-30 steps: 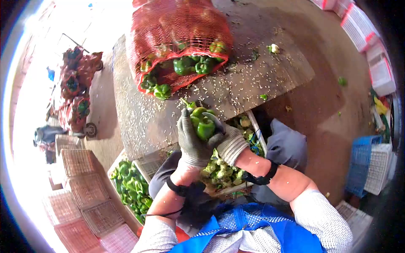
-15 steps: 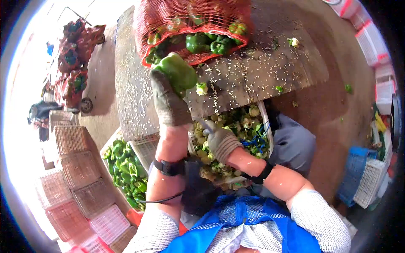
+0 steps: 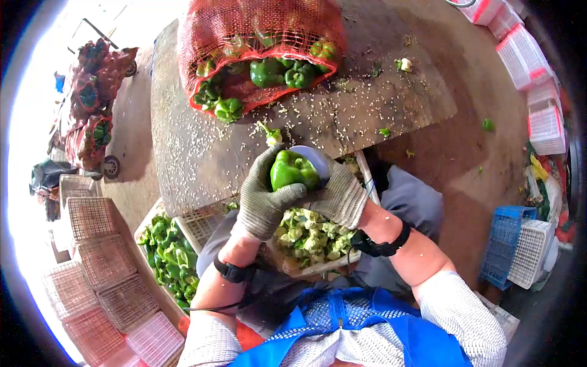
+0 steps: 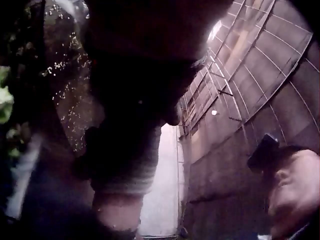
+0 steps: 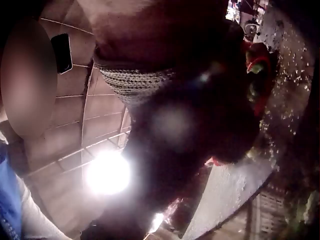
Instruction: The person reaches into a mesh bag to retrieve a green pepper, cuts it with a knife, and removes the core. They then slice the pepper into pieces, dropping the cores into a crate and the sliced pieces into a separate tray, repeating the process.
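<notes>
In the head view, my gloved left hand holds a green bell pepper above the near edge of the wooden board. The gloved right hand grips a knife; its pale, broad curved blade lies against the pepper's right side, and the handle is hidden in the glove. Just beyond the pepper, a cut core with its stem lies on the board. Beneath the hands is a crate full of pale green cores. Both wrist views show the hands mostly as dark silhouettes.
A red mesh sack of peppers lies open toward me on the seed-strewn board. At the left stands a crate of green peppers, beside stacked crates and a cart of sacks. Blue and white crates are at the right.
Half a second ago the left hand held a pepper out by the sack, with the right hand low over the cores. Now both hands are together, blade against the pepper.
</notes>
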`<state>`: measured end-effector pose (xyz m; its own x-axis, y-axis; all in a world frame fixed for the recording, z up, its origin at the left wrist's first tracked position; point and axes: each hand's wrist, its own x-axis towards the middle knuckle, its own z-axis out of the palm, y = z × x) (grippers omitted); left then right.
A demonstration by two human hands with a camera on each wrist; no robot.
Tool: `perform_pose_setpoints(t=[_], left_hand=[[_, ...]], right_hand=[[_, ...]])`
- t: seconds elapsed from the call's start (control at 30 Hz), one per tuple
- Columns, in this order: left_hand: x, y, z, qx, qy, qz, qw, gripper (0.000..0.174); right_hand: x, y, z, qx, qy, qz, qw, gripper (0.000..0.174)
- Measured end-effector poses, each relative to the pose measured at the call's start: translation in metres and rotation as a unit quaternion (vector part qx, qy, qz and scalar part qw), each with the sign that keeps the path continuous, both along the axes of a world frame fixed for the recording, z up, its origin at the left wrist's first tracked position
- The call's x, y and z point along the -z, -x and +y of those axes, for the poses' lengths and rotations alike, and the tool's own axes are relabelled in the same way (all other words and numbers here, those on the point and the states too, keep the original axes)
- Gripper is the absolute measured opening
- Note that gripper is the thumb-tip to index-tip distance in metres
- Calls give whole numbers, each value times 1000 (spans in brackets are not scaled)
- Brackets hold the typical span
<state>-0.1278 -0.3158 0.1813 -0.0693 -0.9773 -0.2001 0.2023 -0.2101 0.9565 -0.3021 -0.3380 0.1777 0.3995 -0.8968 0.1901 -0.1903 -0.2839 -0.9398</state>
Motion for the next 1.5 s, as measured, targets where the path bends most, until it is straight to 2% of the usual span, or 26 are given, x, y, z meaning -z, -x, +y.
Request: perform_pose_setpoints(t=[0.13, 0.17, 0.2, 0.23, 0.37, 0.43, 0.5, 0.53, 0.57, 0.63, 0.67, 0.7, 0.73, 0.8, 0.83, 0.9, 0.97, 1.03, 1.1, 1.17, 1.23, 1.3, 1.33, 1.4, 1.43, 1.5], left_hand=[[-15, -2, -3, 37, -82, 103, 991, 83], [-6, -8, -6, 59, -74, 63, 994, 82], [-1, -13, -10, 72, -89, 68, 991, 82], [5, -18, -13, 85, -103, 75, 988, 82], [19, -34, -27, 162, -124, 100, 974, 83], [17, -38, -34, 217, -130, 153, 955, 82], [27, -45, -38, 207, -184, 170, 946, 94], [20, -50, -41, 235, -130, 133, 954, 85], [27, -50, -43, 242, -108, 170, 949, 83], [18, -48, -38, 171, -198, 289, 921, 79], [20, -51, -35, 164, -167, 237, 943, 77], [22, -50, -36, 123, -231, 355, 898, 77], [35, -52, -37, 138, -199, 374, 895, 77], [38, -54, -36, 198, -110, 391, 892, 75], [33, -52, -36, 189, -53, 325, 925, 72], [13, -53, -27, 116, -53, 387, 913, 67], [12, -71, -28, 55, 17, 459, 887, 63], [-19, -97, -21, 9, 123, 451, 884, 60], [-38, -138, 3, -54, 162, 418, 892, 59], [-33, -196, 36, -81, 180, 278, 940, 63], [-26, -243, 84, -231, 49, 108, 966, 58], [-14, -285, 141, -331, -63, -41, 941, 48], [7, -315, 165, -374, -58, -108, 919, 44], [57, -390, 212, -429, -56, -178, 884, 41], [68, -429, 225, -444, -56, -185, 875, 40], [24, -461, 224, -482, -89, -289, 822, 36]], right_hand=[[10, -1, 5, 40, -59, 21, 997, 76], [10, -3, 4, 58, -61, 24, 996, 75], [4, 1, 4, 38, -145, 63, 987, 72], [10, 0, 6, 60, -124, 22, 990, 72], [0, 6, 3, 40, -177, 70, 981, 65], [2, 11, 3, 25, -212, 37, 976, 63], [2, 15, 3, 10, -271, -18, 962, 62], [-18, 16, 3, 10, -215, 24, 976, 60], [-16, 14, 4, 12, -230, -41, 972, 60], [-9, 10, 4, 18, -255, -171, 952, 58], [-11, 14, 4, -3, -320, -180, 930, 60], [-12, 19, 4, -21, -384, -186, 904, 62], [-13, 24, 3, -34, -446, -189, 874, 64], [-16, 22, 4, -36, -464, -230, 855, 47], [-12, 23, 7, -12, -476, -237, 847, 47], [-10, 27, 16, 35, -452, -264, 851, 45], [0, 17, 27, 71, -406, -345, 843, 53], [19, 39, 27, 82, -447, -342, 823, 54], [44, 67, 14, 112, -508, -325, 790, 56], [63, 83, 2, 110, -537, -316, 774, 58], [63, 81, -3, 37, -549, -330, 767, 59], [53, 69, -6, -59, -558, -341, 755, 60], [46, 55, -9, -159, -582, -376, 704, 57], [58, 49, -15, -197, -596, -375, 682, 54], [82, 72, -24, -140, -589, -343, 718, 54], [95, 68, -29, -27, -553, -293, 779, 54]])
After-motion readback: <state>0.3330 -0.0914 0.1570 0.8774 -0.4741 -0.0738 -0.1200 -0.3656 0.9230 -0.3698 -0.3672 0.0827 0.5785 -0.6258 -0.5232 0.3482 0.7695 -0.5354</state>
